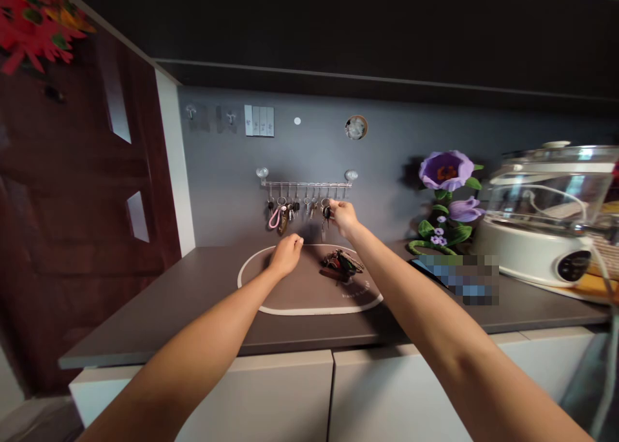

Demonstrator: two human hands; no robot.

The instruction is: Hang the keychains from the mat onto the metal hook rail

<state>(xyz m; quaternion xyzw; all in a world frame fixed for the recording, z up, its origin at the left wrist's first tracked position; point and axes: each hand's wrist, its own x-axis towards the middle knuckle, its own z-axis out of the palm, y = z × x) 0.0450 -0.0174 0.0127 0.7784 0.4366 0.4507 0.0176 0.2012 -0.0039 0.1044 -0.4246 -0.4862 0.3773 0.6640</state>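
Note:
My right hand (344,217) is raised to the right part of a clear hook rail (307,185) on the grey wall. Its fingers are closed on a bunch of keys (325,211) with a metal ring, just under the hooks. Other key bunches (293,207) hang from the rail to the left, one beside a pink strap loop (275,218). Lower down, my left hand (286,256) is held above the brown mat, fingers curled closed; whether anything is in them is hidden. A pile of keys with dark holders and a braided strap (341,263) lies on the mat (290,294).
Purple artificial flowers (445,170) stand on the counter (193,300) at the right. Near them are a blurred flat item (459,278) and a white appliance with a clear upper part (532,249). A dark cabinet (338,29) overhangs the counter. A brown door (87,203) is at left.

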